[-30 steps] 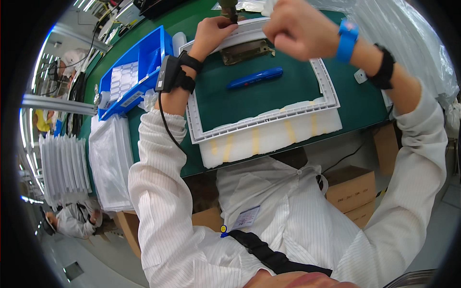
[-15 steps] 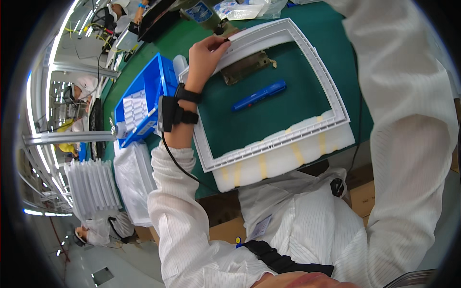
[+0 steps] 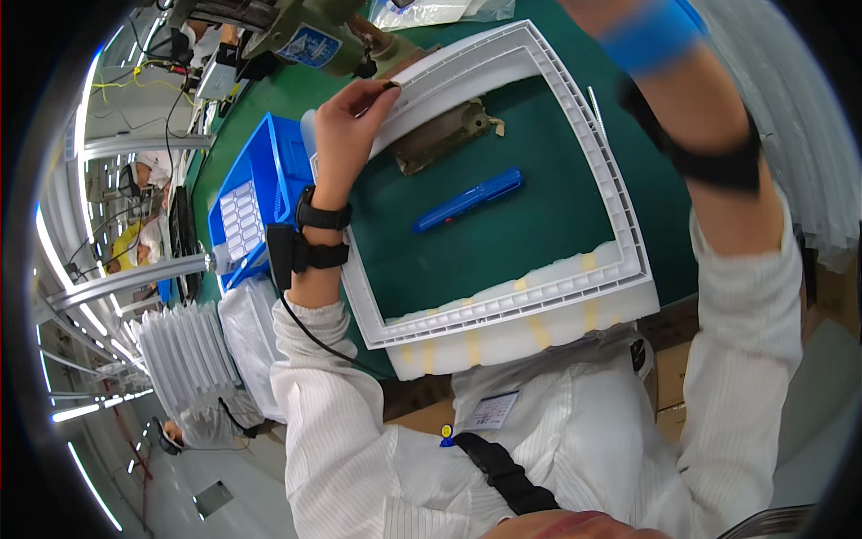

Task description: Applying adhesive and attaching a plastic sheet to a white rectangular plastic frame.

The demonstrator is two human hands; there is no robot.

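Note:
A white rectangular plastic frame [image 3: 620,193] lies on the green tabletop [image 3: 485,260], its near side resting on a white foam block [image 3: 530,337] with yellow strips. At its far left corner my left hand [image 3: 352,126] is closed, thumb and finger pinching a small dark piece [image 3: 391,85] whose kind I cannot make out. My right hand [image 3: 588,11] is blurred at the top edge, beyond the frame's far right corner; its fingers are out of sight. Inside the frame's opening lies a blue marker pen [image 3: 468,199].
An olive-green machine [image 3: 314,36] stands at the far left, its base [image 3: 440,135] reaching into the frame's opening. A blue bin [image 3: 285,162] with a sheet of labels [image 3: 241,220] sits left. White wrapped parts [image 3: 184,359] are stacked beyond it. Plastic bags [image 3: 440,11] lie at the back.
My right arm has swung into view at the upper right, showing a blue band and a black strap. The left hand stays at the frame's corner. The whole view has shifted slightly.

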